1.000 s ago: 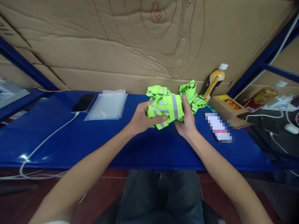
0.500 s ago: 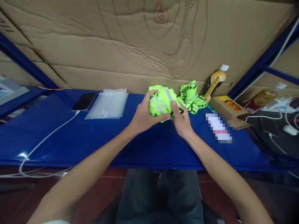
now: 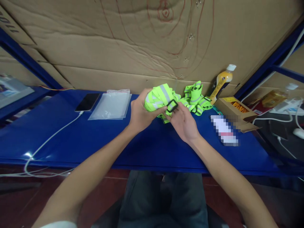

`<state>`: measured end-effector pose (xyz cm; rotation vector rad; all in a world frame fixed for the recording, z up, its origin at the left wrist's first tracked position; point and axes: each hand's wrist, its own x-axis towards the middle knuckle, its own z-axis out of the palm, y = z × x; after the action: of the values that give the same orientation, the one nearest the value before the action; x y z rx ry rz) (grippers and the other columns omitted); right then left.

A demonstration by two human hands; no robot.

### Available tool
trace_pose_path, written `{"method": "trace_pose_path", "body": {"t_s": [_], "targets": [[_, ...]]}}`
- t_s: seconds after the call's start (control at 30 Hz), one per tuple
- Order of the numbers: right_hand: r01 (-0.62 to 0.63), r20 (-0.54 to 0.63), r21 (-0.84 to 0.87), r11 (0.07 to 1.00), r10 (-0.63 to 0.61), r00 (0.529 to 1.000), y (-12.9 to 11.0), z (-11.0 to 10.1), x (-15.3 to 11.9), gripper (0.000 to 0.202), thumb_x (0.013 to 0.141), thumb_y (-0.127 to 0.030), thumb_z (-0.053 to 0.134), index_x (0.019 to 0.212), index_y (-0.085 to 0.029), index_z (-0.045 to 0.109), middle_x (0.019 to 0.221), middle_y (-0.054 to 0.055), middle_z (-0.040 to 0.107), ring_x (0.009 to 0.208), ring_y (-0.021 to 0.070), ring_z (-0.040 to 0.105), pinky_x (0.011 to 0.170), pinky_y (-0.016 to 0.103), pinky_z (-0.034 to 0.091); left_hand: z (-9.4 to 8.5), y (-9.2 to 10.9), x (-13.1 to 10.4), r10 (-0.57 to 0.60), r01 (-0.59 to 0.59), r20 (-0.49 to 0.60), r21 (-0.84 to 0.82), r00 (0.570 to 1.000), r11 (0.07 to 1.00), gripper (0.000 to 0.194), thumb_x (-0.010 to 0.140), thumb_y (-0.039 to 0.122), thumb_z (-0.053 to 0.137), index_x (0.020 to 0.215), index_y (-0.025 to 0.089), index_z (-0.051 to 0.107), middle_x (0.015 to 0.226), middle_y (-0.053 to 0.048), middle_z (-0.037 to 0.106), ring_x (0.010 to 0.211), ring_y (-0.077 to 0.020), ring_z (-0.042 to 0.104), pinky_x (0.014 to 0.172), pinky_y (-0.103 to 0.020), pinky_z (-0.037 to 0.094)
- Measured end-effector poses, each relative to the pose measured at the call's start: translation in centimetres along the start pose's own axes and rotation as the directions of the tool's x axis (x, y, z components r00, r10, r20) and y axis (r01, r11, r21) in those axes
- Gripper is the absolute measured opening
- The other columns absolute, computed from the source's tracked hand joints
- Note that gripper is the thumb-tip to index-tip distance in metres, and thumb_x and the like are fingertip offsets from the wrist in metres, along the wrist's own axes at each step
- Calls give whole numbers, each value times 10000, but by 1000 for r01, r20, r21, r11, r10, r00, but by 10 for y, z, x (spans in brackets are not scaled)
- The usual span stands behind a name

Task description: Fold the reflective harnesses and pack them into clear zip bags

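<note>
A folded bundle of neon yellow-green reflective straps (image 3: 158, 96) with silver stripes is held above the blue table. My left hand (image 3: 140, 110) wraps round its left side, thumb across the front. At its lower right, my right hand (image 3: 184, 122) has the palm turned up, its fingers on the strap by a black buckle (image 3: 172, 105); some fingertips are hidden behind the bundle. Just to the right, a second heap of the same straps (image 3: 196, 98) lies on the table against the cardboard.
Clear plastic bags (image 3: 111, 104) and a charging phone (image 3: 87, 102) lie left on the blue table (image 3: 95, 139). To the right are a yellow drink bottle (image 3: 222, 83), an open cardboard box (image 3: 234, 109) and a blurred-out item (image 3: 224, 130). A cardboard wall (image 3: 118, 47) closes the back.
The bundle has shifted slightly left and turned, so the black buckle now shows at the front. My right hand has rolled from thumb on top to palm up.
</note>
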<state>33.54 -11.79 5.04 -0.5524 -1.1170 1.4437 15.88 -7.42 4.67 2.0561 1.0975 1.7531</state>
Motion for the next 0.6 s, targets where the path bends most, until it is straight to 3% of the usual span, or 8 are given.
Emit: {"method": "trace_pose_path", "body": {"t_s": [0.07, 0.13, 0.27, 0.33, 0.4, 0.5, 0.53, 0.6], "targets": [[16, 42, -67, 998, -13, 999, -2, -6, -1, 472, 899, -601, 786, 1267, -307, 751, 1492, 24, 720, 1493, 295, 609, 1245, 554, 543, -5, -2, 7, -59, 57, -27, -61, 998, 997, 683, 661, 547, 1024, 1159, 180, 736, 1084, -59, 788, 970, -265, 747, 887, -366, 618], [87, 70, -201, 976, -74, 995, -1, -15, -2, 511, 878, -554, 845, 1315, -305, 757, 1480, 28, 728, 1431, 294, 662, 1231, 569, 556, -12, -1, 14, -190, 200, 68, -207, 980, 958, 746, 617, 592, 1034, 1160, 177, 734, 1092, -80, 797, 965, -279, 758, 866, -386, 645], [297, 114, -497, 815, -278, 954, 6, -27, -4, 549, 827, -524, 931, 1291, -273, 779, 1179, 52, 829, 1079, 270, 812, 995, 489, 697, -27, 5, 23, -374, 536, 433, -352, 820, 768, 829, 599, 527, 1066, 1290, 198, 747, 1173, -112, 813, 954, -276, 782, 782, -348, 669], [383, 146, -590, 711, -372, 917, 8, -28, -6, 472, 807, -518, 958, 1164, -265, 784, 965, 29, 821, 866, 240, 807, 855, 435, 707, -31, 5, 23, -379, 598, 534, -327, 756, 731, 790, 602, 474, 1076, 1280, 205, 774, 1150, -111, 821, 897, -258, 778, 718, -318, 653], [444, 151, -699, 561, -490, 858, 8, -27, -7, 453, 766, -578, 975, 1002, -268, 744, 828, 13, 757, 787, 230, 757, 849, 442, 682, -31, 4, 22, -360, 623, 612, -290, 705, 727, 727, 610, 488, 1070, 1224, 204, 803, 1078, -111, 825, 820, -252, 765, 646, -316, 631], [462, 158, -833, 304, -669, 726, 1, -25, -7, 636, 643, -718, 991, 1016, -283, 715, 977, 66, 731, 1028, 308, 726, 1046, 536, 607, -28, 4, 18, -264, 609, 722, -266, 639, 747, 669, 651, 570, 1032, 1170, 205, 822, 1000, -118, 820, 794, -276, 762, 632, -356, 626], [482, 199, -839, 253, -682, 703, -1, -25, -5, 674, 658, -734, 976, 1101, -291, 726, 1113, 94, 737, 1162, 339, 705, 1119, 561, 566, -27, 5, 17, -219, 591, 747, -274, 628, 759, 651, 688, 590, 1007, 1183, 212, 819, 1006, -118, 819, 817, -281, 765, 655, -365, 630], [574, 328, -783, 238, -626, 707, -4, -25, -3, 616, 816, -678, 901, 1280, -315, 720, 1369, 115, 710, 1347, 348, 658, 1196, 565, 514, -25, 5, 15, -151, 535, 752, -298, 642, 790, 618, 766, 604, 955, 1228, 225, 798, 1027, -102, 814, 847, -265, 760, 692, -356, 622]]}}
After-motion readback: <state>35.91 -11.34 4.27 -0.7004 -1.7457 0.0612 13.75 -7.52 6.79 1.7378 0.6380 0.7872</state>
